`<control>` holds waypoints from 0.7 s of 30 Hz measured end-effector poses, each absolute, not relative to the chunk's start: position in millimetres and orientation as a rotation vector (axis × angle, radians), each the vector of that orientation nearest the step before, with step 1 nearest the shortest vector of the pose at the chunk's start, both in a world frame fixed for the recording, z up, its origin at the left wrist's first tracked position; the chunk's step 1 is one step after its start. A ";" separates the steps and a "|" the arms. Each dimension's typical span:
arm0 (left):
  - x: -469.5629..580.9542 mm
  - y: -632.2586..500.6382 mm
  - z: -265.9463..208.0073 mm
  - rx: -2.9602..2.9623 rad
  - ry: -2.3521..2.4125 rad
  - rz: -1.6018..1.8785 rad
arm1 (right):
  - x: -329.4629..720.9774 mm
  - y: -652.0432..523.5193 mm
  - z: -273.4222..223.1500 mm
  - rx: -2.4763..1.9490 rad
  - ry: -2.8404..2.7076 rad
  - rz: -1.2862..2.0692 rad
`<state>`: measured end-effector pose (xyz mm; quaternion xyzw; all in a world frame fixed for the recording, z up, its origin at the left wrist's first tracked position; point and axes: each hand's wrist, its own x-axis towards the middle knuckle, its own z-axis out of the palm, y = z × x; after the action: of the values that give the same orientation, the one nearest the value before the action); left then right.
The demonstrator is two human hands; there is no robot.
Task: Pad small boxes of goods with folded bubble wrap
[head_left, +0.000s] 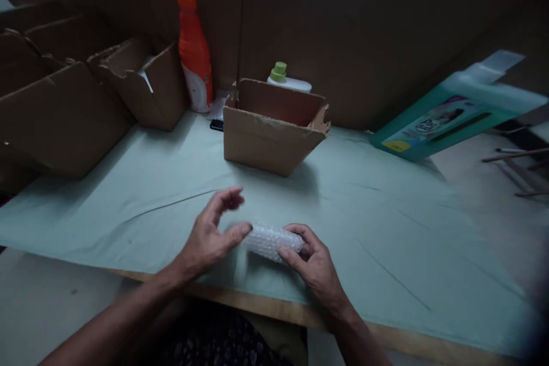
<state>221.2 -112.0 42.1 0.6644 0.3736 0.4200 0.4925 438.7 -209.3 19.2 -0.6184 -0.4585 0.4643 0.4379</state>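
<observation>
Though near table edge [253, 300], hands [210, 240] [316, 263] uncrowded.

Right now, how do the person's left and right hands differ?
The right hand holds one end of the bubble-wrap bundle; the left hand is open near the other end. The right hand is curled, while the left hand has its thumb apart from its fingers. Both are bare.

Right hand [316, 263] grips the bubble-wrap roll [271, 242], left hand [210, 235] spread loosely by its other end (thumb nearest it), a torn-edged cardboard box [261, 140] standing beyond!
</observation>
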 end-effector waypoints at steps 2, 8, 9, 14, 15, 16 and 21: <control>229.4 -67.8 67.6 2.031 0.953 1.200 | 449.5 -207.1 24.1 -1.572 -1.190 1.119; 264.7 62.5 113.2 2.651 1.105 0.969 | 476.2 -205.8 47.4 -1.681 -1.477 0.852; 266.8 72.6 113.7 2.665 1.076 0.891 | 481.6 -207.0 53.6 -1.694 -1.513 0.781; 248.4 48.3 107.0 2.700 0.852 0.925 | 523.8 -219.2 95.4 -1.704 -1.510 0.411; 240.7 31.4 106.4 2.705 0.835 0.952 | 534.1 -220.8 105.0 -1.692 -1.481 0.334; 232.6 12.4 106.3 2.707 0.829 0.974 | 543.9 -221.0 114.8 -1.678 -1.466 0.262; 196.4 -80.9 104.1 2.636 0.895 1.111 | 557.2 -194.2 162.6 -1.650 -1.613 0.039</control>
<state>196.4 -80.9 104.1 0.8772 0.2978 0.3698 0.0719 557.2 -194.2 162.6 -0.6537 -0.6390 0.0155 0.4050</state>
